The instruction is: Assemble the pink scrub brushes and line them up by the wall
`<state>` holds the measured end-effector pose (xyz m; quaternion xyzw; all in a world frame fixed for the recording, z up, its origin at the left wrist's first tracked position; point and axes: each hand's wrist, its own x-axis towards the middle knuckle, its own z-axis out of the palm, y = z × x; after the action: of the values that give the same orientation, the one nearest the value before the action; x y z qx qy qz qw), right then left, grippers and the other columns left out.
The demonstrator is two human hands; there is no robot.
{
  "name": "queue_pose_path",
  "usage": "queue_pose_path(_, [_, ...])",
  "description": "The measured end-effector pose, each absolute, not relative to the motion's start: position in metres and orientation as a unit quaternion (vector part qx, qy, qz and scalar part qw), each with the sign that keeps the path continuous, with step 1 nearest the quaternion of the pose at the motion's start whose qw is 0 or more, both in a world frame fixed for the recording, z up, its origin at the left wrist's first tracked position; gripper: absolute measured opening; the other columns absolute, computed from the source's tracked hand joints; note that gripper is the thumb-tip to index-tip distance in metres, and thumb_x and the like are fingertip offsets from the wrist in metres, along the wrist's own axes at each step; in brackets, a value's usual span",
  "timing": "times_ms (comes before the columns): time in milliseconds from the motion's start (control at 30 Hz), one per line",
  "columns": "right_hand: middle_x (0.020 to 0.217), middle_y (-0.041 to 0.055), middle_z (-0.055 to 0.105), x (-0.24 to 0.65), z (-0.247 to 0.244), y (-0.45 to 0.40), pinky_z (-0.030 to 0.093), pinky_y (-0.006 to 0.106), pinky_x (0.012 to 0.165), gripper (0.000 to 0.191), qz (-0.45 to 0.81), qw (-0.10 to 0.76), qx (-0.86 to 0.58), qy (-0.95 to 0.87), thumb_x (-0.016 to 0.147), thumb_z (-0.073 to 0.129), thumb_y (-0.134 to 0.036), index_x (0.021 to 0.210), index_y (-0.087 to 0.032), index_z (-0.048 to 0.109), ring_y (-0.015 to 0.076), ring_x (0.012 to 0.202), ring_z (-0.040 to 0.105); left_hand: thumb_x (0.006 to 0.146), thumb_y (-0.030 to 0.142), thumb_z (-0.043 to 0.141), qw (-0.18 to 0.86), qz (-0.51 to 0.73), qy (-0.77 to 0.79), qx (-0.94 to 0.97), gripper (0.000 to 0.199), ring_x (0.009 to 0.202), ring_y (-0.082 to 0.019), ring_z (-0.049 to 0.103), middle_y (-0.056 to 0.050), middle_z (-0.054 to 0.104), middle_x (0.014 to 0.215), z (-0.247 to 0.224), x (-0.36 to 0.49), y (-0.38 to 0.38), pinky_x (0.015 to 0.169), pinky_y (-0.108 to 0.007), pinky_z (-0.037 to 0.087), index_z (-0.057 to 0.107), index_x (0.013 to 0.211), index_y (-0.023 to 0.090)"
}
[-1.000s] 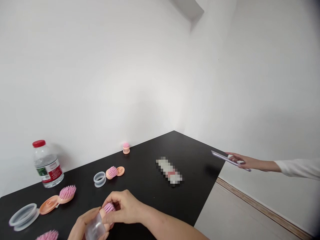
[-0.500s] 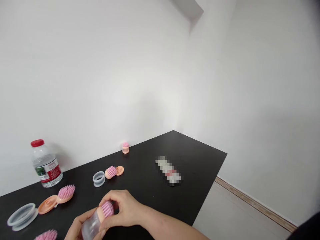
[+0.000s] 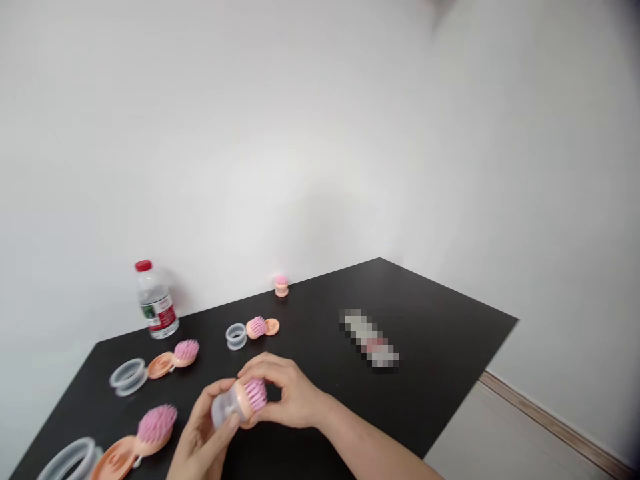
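A clear cup-like piece joined to a peach part with pink bristles, a small brush (image 3: 243,402), is held between both hands above the black table (image 3: 430,307). My left hand (image 3: 203,433) wraps round the clear end, its thumb lying on the front. The fingers of my right hand (image 3: 287,393) are closed on the peach bristled end. Beyond the hands lie a clear ring (image 3: 236,337), a pink-bristled head (image 3: 257,327) and a peach disc (image 3: 272,327).
Left of the hands are two more sets of clear rings (image 3: 129,377), peach discs (image 3: 161,365) and bristled heads (image 3: 157,425). A red-capped bottle (image 3: 159,303) and a small brush (image 3: 281,287) stand near the wall. A pixelated object (image 3: 370,340) lies right.
The camera view has shifted, so table items appear further right and more of the left side shows. Both hands still hold the brush, now more fully in view.
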<state>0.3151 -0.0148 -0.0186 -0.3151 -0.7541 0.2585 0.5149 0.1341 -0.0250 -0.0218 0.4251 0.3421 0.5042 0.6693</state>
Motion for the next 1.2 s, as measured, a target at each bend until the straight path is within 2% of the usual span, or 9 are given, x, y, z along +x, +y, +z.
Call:
queue_pose_path(167, [0.092, 0.001, 0.068, 0.315, -0.022, -0.017, 0.048, 0.028, 0.073, 0.048, 0.275, 0.475, -0.392, -0.738, 0.061, 0.089, -0.039, 0.101, -0.022, 0.07, 0.0167, 0.079, 0.061, 0.055, 0.036, 0.09, 0.644, 0.524, 0.347, 0.436, 0.045, 0.084, -0.02, 0.061, -0.002, 0.07, 0.089, -0.022, 0.137, -0.03, 0.075, -0.027, 0.049, 0.072, 0.095, 0.024])
queue_pose_path(333, [0.062, -0.007, 0.052, 0.311, -0.036, -0.014, 0.036, 0.021, 0.052, 0.033, 0.358, 0.423, -0.469, -0.688, 0.073, 0.08, -0.044, 0.082, -0.018, 0.063, 0.0092, 0.055, 0.045, 0.056, 0.033, 0.09, 0.597, 0.535, 0.343, 0.49, 0.038, 0.091, -0.025, 0.062, -0.004, 0.068, 0.098, -0.026, 0.14, -0.032, 0.079, -0.031, 0.051, 0.073, 0.088, 0.024])
queue_pose_path(400, [0.066, -0.0055, 0.056, 0.311, -0.037, -0.013, 0.039, 0.022, 0.054, 0.037, 0.385, 0.425, -0.465, -0.674, 0.073, 0.079, -0.048, 0.087, -0.018, 0.062, 0.0104, 0.058, 0.049, 0.057, 0.034, 0.09, 0.614, 0.529, 0.341, 0.477, 0.04, 0.088, -0.024, 0.063, -0.004, 0.068, 0.094, -0.026, 0.139, -0.031, 0.078, -0.033, 0.051, 0.071, 0.092, 0.023])
queue_pose_path(500, [0.102, 0.0041, 0.064, 0.313, -0.033, -0.013, 0.05, 0.026, 0.065, 0.063, 0.398, 0.47, -0.42, -0.667, 0.06, 0.089, -0.043, 0.111, -0.02, 0.061, 0.0182, 0.084, 0.061, 0.06, 0.033, 0.089, 0.657, 0.517, 0.341, 0.429, 0.047, 0.086, -0.023, 0.063, -0.004, 0.069, 0.092, -0.024, 0.134, -0.027, 0.078, -0.033, 0.05, 0.067, 0.1, 0.023])
queue_pose_path(633, [0.14, 0.01, 0.05, 0.314, -0.023, -0.017, 0.053, 0.035, 0.088, 0.08, 0.349, 0.465, -0.374, -0.722, 0.06, 0.091, -0.028, 0.132, -0.028, 0.056, 0.0264, 0.12, 0.055, 0.062, 0.03, 0.089, 0.685, 0.508, 0.339, 0.397, 0.045, 0.087, -0.021, 0.063, -0.004, 0.069, 0.093, -0.019, 0.128, -0.024, 0.08, -0.033, 0.05, 0.067, 0.101, 0.021])
queue_pose_path(700, [0.131, 0.0075, 0.058, 0.314, -0.023, -0.019, 0.051, 0.035, 0.089, 0.067, 0.311, 0.452, -0.39, -0.74, 0.065, 0.087, -0.022, 0.126, -0.028, 0.062, 0.0254, 0.116, 0.058, 0.061, 0.03, 0.089, 0.687, 0.502, 0.338, 0.403, 0.045, 0.083, -0.02, 0.062, -0.004, 0.069, 0.09, -0.018, 0.129, -0.026, 0.078, -0.033, 0.05, 0.067, 0.099, 0.02])
queue_pose_path(833, [0.088, -0.0009, 0.065, 0.315, -0.031, -0.016, 0.05, 0.028, 0.068, 0.042, 0.318, 0.438, -0.447, -0.712, 0.074, 0.081, -0.03, 0.112, -0.023, 0.064, 0.0151, 0.074, 0.06, 0.056, 0.03, 0.092, 0.656, 0.518, 0.343, 0.428, 0.046, 0.08, -0.02, 0.062, -0.003, 0.069, 0.086, -0.019, 0.133, -0.03, 0.074, -0.03, 0.05, 0.068, 0.094, 0.021])
queue_pose_path(1033, [0.127, 0.0086, 0.058, 0.316, -0.027, -0.014, 0.054, 0.03, 0.077, 0.076, 0.396, 0.476, -0.385, -0.684, 0.059, 0.09, -0.027, 0.127, -0.025, 0.057, 0.0233, 0.107, 0.059, 0.058, 0.03, 0.091, 0.668, 0.516, 0.345, 0.41, 0.046, 0.082, -0.021, 0.063, -0.003, 0.068, 0.089, -0.023, 0.132, -0.026, 0.077, -0.033, 0.051, 0.065, 0.096, 0.021])
queue_pose_path(1200, [0.095, -0.0001, 0.066, 0.315, -0.027, -0.015, 0.051, 0.028, 0.071, 0.052, 0.332, 0.449, -0.434, -0.707, 0.064, 0.086, -0.019, 0.112, -0.023, 0.067, 0.0158, 0.081, 0.061, 0.059, 0.032, 0.09, 0.652, 0.517, 0.347, 0.433, 0.046, 0.08, -0.021, 0.063, -0.003, 0.067, 0.087, -0.023, 0.133, -0.028, 0.075, -0.033, 0.051, 0.066, 0.096, 0.021])
